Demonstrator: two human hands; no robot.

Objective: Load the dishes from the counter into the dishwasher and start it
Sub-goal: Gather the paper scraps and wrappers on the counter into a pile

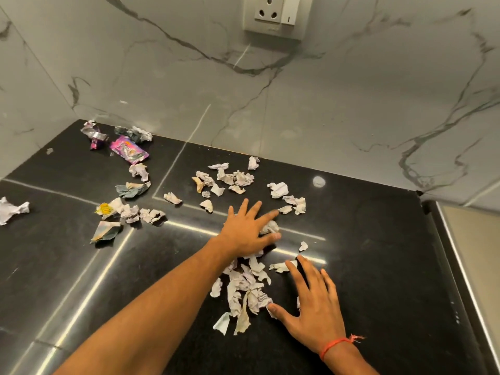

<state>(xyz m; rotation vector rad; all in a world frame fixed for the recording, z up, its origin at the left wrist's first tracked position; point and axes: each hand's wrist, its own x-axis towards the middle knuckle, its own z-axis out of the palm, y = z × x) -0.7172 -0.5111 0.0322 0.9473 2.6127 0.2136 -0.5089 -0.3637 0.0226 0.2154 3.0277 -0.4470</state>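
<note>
Two hands lie flat on a black counter covered in bits of crumpled paper. The left hand has its fingers spread wide, and a small paper ball sits just under its fingertips. The right hand is spread open too, nearer to us, with its thumb touching the edge of a paper pile that lies between the two hands. Neither hand holds anything.

More scraps lie farther back, and a pink wrapper sits far to the left near the marble wall. A wall socket is up high.

The job is about dishes and a dishwasher, but none can be seen here (only paper mess). So the dishes must be somewhere out of view.

What could go wrong? The hands look set to sweep the paper together. Light scraps can slide away or fall off the right edge of the counter. Bits far to the left might get missed. If paper gets mixed in with the dishes, it could clog the dishwasher.
</note>
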